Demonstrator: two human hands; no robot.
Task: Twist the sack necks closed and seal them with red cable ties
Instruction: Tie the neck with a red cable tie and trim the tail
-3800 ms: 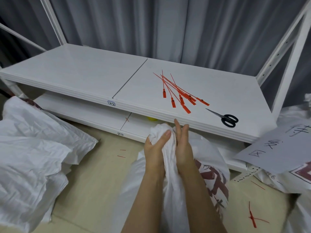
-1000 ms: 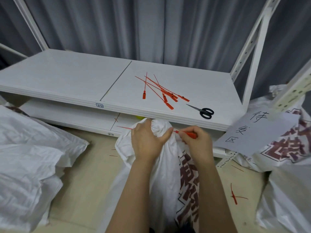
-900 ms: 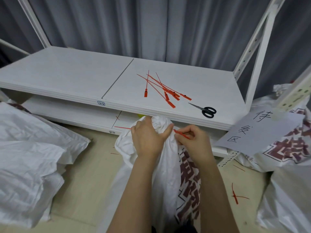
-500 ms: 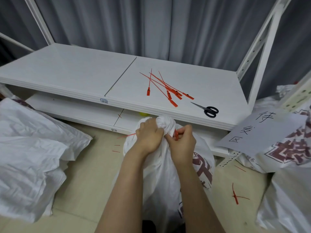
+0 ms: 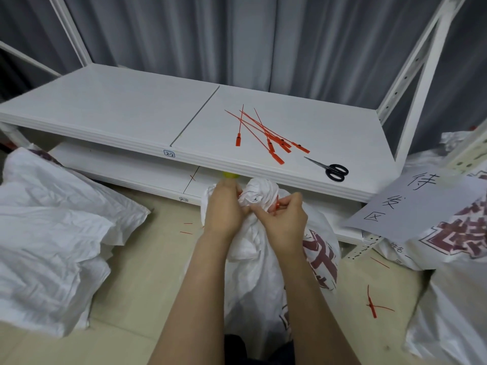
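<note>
A white sack (image 5: 263,275) with dark red print stands on the floor in front of me, its twisted neck (image 5: 261,192) bunched into a knob. A red cable tie (image 5: 276,206) wraps round the neck. My left hand (image 5: 224,209) grips the neck's left side, where a bit of red tie shows by the fingers. My right hand (image 5: 283,219) pinches the tie's head on the neck's right side. Several spare red cable ties (image 5: 263,133) lie on the white shelf (image 5: 131,111) beyond.
Black scissors (image 5: 332,169) lie on the shelf right of the ties. A crumpled white sack (image 5: 52,233) lies on the floor at left; more printed sacks (image 5: 453,241) and a paper sign (image 5: 416,204) stand at right. Cut tie scraps (image 5: 373,306) litter the floor.
My right hand fetched a red tie and passed it round the neck. In the last half second both hands drew it snug, and the loose tail at left went out of sight.
</note>
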